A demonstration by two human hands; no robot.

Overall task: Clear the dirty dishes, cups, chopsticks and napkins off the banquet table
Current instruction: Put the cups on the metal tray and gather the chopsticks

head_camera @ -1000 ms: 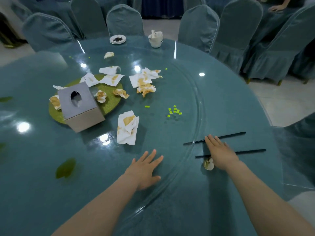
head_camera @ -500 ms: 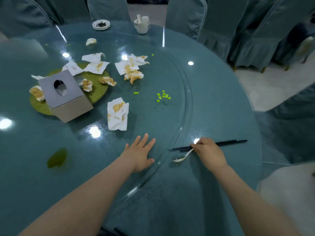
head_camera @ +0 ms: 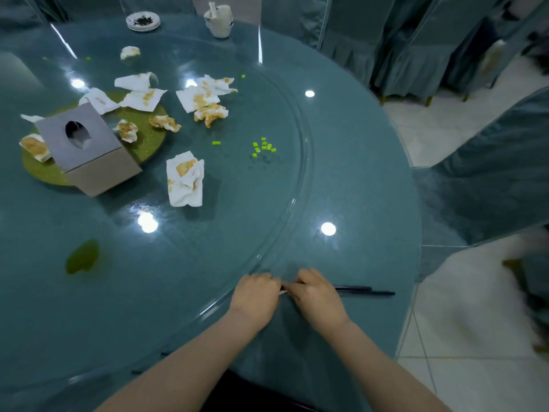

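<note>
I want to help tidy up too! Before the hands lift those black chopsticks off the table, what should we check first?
1. Both chopsticks together: ok, they lie side by side, tips sticking out past the right hand.
2. Right hand closed on the chopsticks: ok, fingers curled over them.
3. Left hand helping: ok, it meets the right hand at the near end.
4. Spoon gathered too: cannot tell, only a pale sliver shows between the hands.
5. Way up is free: ok, nothing lies close around the hands.
6. Table finished: not ok, stained napkins, a cup and a small dish remain.
</note>
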